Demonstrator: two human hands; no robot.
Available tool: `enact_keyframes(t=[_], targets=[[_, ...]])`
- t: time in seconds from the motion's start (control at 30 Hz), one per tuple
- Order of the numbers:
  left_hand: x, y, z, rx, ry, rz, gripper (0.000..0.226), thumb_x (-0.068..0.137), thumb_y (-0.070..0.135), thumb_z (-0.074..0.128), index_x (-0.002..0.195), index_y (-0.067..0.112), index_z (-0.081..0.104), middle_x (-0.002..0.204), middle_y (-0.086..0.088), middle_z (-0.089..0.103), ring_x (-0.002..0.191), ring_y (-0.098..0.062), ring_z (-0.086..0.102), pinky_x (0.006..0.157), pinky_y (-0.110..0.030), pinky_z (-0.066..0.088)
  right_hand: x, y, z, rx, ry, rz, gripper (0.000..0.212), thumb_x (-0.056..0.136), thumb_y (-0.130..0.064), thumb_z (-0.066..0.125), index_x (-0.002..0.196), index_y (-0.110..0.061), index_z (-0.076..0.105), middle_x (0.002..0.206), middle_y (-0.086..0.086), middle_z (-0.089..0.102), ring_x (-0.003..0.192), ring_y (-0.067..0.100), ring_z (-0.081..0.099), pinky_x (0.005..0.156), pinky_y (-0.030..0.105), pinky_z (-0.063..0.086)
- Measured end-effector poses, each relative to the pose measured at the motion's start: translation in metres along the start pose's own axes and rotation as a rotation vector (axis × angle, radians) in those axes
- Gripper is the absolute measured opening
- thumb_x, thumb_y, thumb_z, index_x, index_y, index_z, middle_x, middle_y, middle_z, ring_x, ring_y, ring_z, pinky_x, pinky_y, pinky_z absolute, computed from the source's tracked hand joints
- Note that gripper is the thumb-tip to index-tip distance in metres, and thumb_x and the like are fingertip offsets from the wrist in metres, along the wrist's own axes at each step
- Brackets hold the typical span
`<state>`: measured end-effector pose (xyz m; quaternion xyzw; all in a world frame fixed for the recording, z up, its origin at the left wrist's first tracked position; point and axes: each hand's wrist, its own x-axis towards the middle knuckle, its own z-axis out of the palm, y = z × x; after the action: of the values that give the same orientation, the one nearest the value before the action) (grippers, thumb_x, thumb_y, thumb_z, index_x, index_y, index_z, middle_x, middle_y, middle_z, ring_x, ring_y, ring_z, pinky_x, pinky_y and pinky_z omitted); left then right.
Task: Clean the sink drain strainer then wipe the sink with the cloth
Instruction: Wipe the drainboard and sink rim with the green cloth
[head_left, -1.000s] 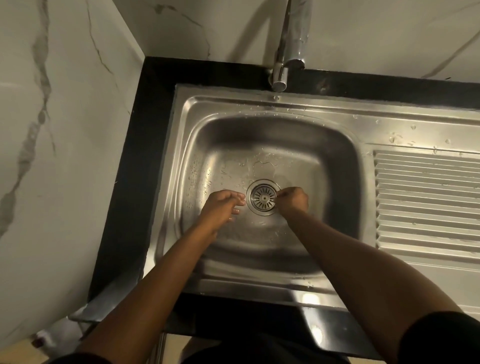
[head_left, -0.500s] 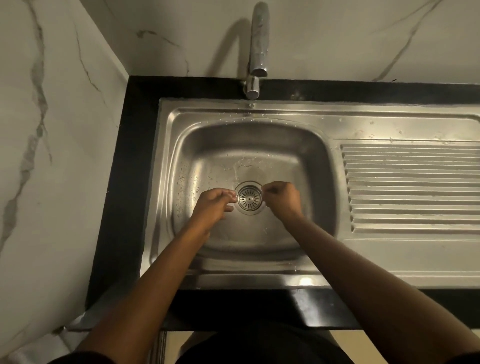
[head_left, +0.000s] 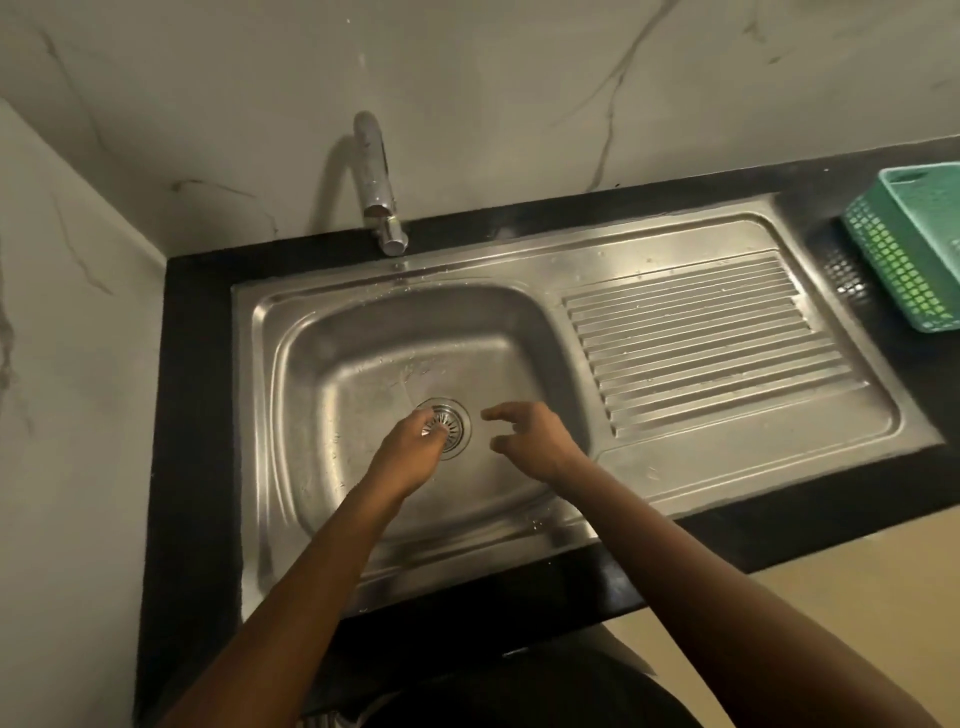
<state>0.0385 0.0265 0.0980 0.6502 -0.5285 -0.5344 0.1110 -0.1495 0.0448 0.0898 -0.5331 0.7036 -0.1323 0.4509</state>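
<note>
Left hand (head_left: 408, 453) pinches the drain strainer (head_left: 453, 427) in the sink (head_left: 332, 364); right hand (head_left: 531, 441), fingers loosely spread, hovers just right of it.

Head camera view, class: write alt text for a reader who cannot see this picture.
A person's left hand pinches the drain strainer at the bottom of a wet steel sink, while the right hand hovers open just beside it. A chrome tap stands behind the sink, and a green basket sits on the black counter past the drainboard.

Dim warm light, glare on the sink (head_left: 311, 364) (edges bowed, soft blur)
</note>
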Motion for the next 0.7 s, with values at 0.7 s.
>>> enact_keyframes(t=[0.7], targets=[[-0.063, 0.135, 0.156, -0.26, -0.011, 0.388, 0.021, 0.105, 0.027, 0.054, 0.115, 0.033, 0.072, 0.117, 0.008, 0.076, 0.113, -0.009, 0.069, 0.098, -0.031, 0.052, -0.121, 0.089, -0.157, 0.727, 0.349, -0.18, 0.016, 0.099, -0.008, 0.067, 0.113, -0.009, 0.076, 0.104, 0.016, 0.076, 0.097, 0.025, 0.075, 0.087, 0.036, 0.062]])
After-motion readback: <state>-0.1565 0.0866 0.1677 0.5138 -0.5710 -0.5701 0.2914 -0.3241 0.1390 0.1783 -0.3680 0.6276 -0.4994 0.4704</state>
